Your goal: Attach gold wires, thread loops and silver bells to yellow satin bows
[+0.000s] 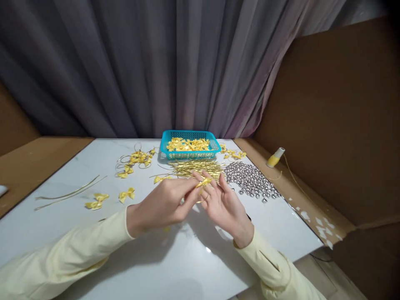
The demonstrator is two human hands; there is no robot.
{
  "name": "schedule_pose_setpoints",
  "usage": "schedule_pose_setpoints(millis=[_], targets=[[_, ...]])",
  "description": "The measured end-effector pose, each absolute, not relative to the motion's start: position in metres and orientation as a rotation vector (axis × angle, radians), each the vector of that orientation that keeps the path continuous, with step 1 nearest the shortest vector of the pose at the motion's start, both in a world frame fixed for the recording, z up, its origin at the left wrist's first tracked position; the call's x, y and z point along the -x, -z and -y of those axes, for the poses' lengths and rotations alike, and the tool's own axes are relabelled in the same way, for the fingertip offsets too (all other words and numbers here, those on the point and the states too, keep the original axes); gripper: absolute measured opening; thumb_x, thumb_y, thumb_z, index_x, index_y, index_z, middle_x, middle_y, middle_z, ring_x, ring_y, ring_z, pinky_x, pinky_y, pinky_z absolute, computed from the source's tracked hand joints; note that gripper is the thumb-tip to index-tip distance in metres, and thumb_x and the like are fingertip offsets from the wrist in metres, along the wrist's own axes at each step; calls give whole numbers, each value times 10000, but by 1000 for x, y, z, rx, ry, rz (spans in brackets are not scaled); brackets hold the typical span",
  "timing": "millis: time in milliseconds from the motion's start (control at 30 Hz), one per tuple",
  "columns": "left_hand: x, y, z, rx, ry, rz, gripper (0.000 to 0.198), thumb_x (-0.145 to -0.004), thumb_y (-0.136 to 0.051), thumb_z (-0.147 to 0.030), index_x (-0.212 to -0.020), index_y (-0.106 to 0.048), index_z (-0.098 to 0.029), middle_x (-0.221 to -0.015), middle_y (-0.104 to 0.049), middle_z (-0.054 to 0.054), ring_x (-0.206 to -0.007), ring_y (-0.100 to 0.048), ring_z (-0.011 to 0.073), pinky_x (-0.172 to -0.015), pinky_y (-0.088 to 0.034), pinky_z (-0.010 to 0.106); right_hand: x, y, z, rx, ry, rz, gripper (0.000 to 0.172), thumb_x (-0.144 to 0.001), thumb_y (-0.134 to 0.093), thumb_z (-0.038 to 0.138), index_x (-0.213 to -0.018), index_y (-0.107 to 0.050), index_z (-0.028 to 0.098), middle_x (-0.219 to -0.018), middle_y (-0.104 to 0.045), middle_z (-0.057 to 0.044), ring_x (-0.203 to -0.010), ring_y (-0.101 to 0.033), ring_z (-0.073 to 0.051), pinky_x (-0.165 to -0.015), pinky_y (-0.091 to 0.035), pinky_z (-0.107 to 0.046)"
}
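Note:
Between thumb and fingertips, my left hand (167,202) pinches a small yellow ribbon bow (204,182). My right hand (224,206) is turned palm up with its fingers stretched apart, close under the bow; its fingertips are partly behind the bow, so whether they touch it I cannot tell. Just beyond both hands lies a pile of gold wire ties (196,168). To the right of it spreads a heap of shiny silver beads (250,179). Two loose yellow bows, one (97,201) farther left and one (126,194) nearer my left hand, rest on the white table (175,266).
A blue plastic basket (167,152) full of yellow bows stands at the back. Bows with looped cords (139,158) lie left of it. Long gold cords (70,193) lie at far left. A thread spool (275,157) sits on cardboard (331,104) at right. Grey curtains (156,66) hang behind.

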State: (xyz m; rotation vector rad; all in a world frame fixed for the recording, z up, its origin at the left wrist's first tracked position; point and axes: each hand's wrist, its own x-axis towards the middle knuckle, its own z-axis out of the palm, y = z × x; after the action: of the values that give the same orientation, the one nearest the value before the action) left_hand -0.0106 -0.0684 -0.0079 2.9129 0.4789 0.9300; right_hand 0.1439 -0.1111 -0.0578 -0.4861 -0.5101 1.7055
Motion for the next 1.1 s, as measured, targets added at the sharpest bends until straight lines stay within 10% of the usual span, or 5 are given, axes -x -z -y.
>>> schedule_pose_setpoints(millis=[167,267,433,800,1100], targets=[[25,10,73,-2797,-839,-639,279,-879,-385,-177,-613,-471,-170,-479,-409,-50,-427,-401,77,-440,-306,219,-158,53,113,480,-1488,391,324,-944,-275,187,-1114,-550,209,-1201,-584,-2,-1107,-521,-62,-960,-423,-215],[34,17,70,-2880,-778,-659,284,-876,-372,-167,-608,-466,-167,-486,-427,-42,-430,-406,81,-447,-310,226,-172,56,119,563,-1480,331,357,-894,-288,52,-1067,-569,188,-1090,-634,-25,-780,-610,-49,-738,-515,-154],[46,31,60,-3256,-818,-587,269,-857,-371,-133,-618,-491,-162,-515,-493,-8,-456,-442,115,-449,-301,263,-188,62,138,724,-1462,559,245,-868,-431,116,-1082,-522,192,-851,-653,-32,-387,-342,-34,-386,-384,-140],[43,53,58,-3753,-1009,-67,183,-846,-427,-90,-736,-573,-96,-517,-506,12,-457,-469,150,-408,-292,271,-213,86,168,1188,-1327,683,561,-805,-555,268,-1285,-267,232,-622,-557,19,-378,-264,-47,-389,-225,-169],[31,54,73,-2771,-431,-618,338,-863,-383,-196,-589,-574,-147,-488,-550,11,-444,-486,115,-454,-314,240,-200,71,151,1914,-617,1659,716,-882,-363,238,-1417,105,155,-465,-396,78,-400,-300,-103,-454,-256,-226]])
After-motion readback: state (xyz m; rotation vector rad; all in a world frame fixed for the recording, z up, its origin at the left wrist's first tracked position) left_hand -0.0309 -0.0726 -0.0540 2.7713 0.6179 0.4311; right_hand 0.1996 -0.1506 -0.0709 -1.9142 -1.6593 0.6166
